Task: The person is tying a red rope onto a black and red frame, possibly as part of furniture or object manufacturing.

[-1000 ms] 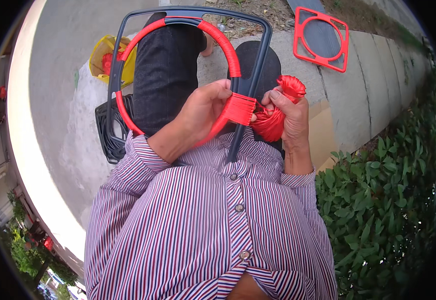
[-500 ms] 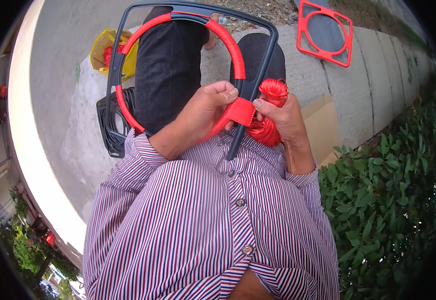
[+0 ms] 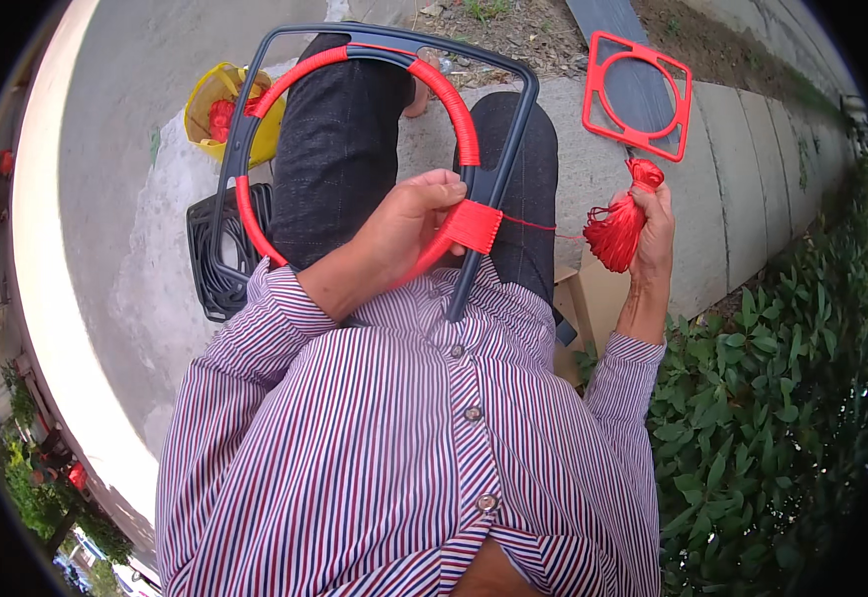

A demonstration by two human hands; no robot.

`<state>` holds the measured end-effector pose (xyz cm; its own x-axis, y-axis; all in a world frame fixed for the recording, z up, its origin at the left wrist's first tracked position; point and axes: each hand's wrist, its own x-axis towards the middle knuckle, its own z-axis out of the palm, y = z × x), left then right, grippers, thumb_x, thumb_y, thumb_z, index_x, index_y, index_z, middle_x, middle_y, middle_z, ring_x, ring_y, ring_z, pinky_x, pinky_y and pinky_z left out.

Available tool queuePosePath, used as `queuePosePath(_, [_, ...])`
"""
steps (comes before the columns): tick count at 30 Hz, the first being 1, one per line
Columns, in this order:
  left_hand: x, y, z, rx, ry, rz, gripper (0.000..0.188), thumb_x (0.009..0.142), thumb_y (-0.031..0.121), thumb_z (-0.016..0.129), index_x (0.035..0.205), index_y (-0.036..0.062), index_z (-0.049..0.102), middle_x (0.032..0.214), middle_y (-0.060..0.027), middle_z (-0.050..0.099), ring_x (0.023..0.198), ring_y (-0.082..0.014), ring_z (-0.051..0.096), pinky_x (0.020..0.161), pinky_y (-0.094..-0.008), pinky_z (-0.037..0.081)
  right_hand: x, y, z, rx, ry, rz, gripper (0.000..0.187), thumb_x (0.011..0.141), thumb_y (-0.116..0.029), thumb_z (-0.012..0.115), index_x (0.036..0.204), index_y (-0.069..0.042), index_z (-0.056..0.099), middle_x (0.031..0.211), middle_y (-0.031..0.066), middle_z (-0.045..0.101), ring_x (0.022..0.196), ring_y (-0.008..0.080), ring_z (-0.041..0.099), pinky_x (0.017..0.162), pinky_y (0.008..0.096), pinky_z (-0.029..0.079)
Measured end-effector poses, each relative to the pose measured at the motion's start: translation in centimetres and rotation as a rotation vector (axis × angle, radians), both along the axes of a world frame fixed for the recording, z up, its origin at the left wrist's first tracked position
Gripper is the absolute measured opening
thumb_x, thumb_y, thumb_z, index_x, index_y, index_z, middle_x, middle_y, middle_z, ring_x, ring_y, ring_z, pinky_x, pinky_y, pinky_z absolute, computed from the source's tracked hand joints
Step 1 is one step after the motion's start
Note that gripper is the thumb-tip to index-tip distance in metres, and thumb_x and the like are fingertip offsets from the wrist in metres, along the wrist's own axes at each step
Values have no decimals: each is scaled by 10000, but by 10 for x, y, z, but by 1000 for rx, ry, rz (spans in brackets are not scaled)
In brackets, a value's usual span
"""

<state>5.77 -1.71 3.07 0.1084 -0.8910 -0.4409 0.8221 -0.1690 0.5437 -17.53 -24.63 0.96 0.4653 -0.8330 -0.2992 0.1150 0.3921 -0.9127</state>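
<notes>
A dark grey frame with a round ring inside it rests across my lap. Red cord wrapping covers much of the ring. My left hand grips the ring, thumb on top, beside a broad red wrapped band that joins ring and outer frame. Out to the right, my right hand is closed around a bundle of red cord, its loose loops hanging down. One strand stretches from the band toward the bundle.
A yellow bucket holding red cord stands at left, near stacked dark frames. At upper right lies a finished-looking red frame. A cardboard box sits beside my right leg, with a leafy hedge along the right.
My right hand has moved right, away from the frame, with the cord bundle. A strand now spans the gap. My left hand keeps its grip on the ring.
</notes>
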Motion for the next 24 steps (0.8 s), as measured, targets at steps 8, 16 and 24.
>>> queuePosePath(8, [-15, -4, 12, -111, -420, 338, 382, 930, 225, 486, 1248, 15, 459, 1160, -79, 542, 1060, -156, 527, 929, -332, 421, 123, 89, 79, -1598, 326, 627, 304, 684, -142, 720, 976, -107, 642, 1086, 23, 621, 1008, 230, 613, 834, 373, 484])
queuePosePath(16, [-9, -6, 15, 102, -184, 354, 455, 699, -127, 446, 1139, -20, 486, 1032, -143, 607, 889, -211, 641, 822, -337, 535, 85, 78, 26, -1280, 424, 185, 452, 627, -171, 810, 1009, -42, 607, 1200, 149, 564, 1130, 326, 527, 947, 418, 432])
queuePosePath(24, [-8, -8, 12, 70, -34, 118, 358, 814, -122, 433, 1150, -66, 544, 1042, -155, 641, 889, -224, 676, 840, -321, 558, 91, 106, 11, -1303, 376, 373, 382, 654, -207, 767, 953, 2, 656, 1125, 164, 595, 1088, 340, 550, 955, 430, 439])
